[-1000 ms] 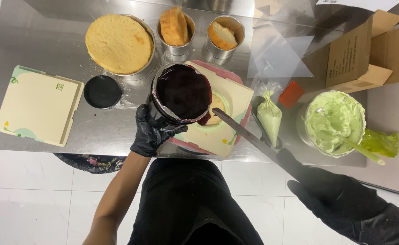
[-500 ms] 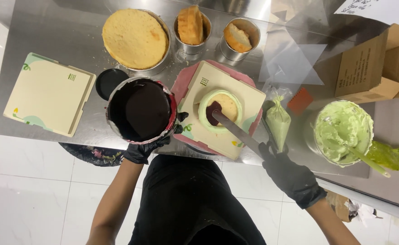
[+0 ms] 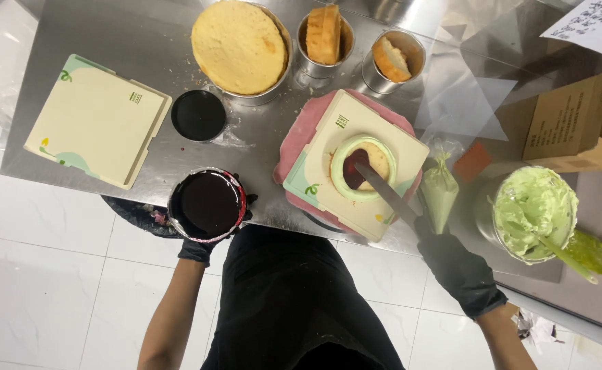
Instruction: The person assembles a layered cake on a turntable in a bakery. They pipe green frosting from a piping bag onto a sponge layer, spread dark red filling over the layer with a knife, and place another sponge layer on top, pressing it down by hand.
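Black-gloved left hand (image 3: 202, 243) wraps the tub of dark jam (image 3: 207, 204), held at the steel table's (image 3: 109, 34) near edge. Right hand (image 3: 455, 264) grips the palette knife (image 3: 385, 193), blade tip in jam on the small green-ringed cake (image 3: 363, 167), which sits on a cream board (image 3: 397, 151).

The widest bare steel (image 3: 116, 31) lies at ten to eleven o'clock, above the cream board (image 3: 95, 120). A narrow lane runs between that board and the black lid (image 3: 198, 115). At twelve, the sponge pan (image 3: 241, 46) and two tins (image 3: 323, 41) stand close together. At two, cardboard boxes (image 3: 565, 123) block the edge. At three, the piping bag (image 3: 440, 192) and green cream tub (image 3: 532, 212) crowd the pink turntable (image 3: 301, 130).
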